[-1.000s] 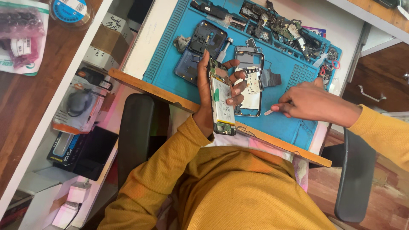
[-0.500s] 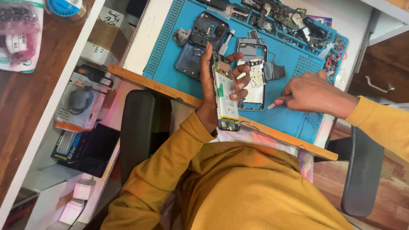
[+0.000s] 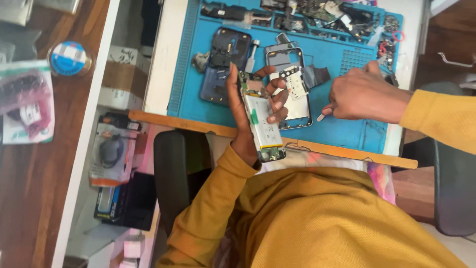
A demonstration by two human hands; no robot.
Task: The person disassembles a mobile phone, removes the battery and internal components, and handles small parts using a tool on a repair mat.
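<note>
My left hand [image 3: 248, 119] grips an opened phone body [image 3: 261, 121] with a white battery and a green circuit board showing, tilted over the near edge of the blue work mat [image 3: 337, 131]. My right hand [image 3: 364, 94] rests on the mat to the right, closed around a thin tool [image 3: 323, 115] whose pale tip points toward a silver phone frame [image 3: 292, 89] lying flat. A dark phone back cover [image 3: 223, 64] lies left of that frame.
Loose phone parts and screws [image 3: 317, 15] litter the mat's far edge. A wooden strip [image 3: 178, 121] borders the desk front. Packaged items [image 3: 111, 154] sit on a white shelf at left, a round tape roll [image 3: 69, 58] on the brown table. Black chair armrests flank me.
The view has shifted, so the mat now sits higher and more central. Both hands keep their holds; the right hand stays on the mat beside the frame.
</note>
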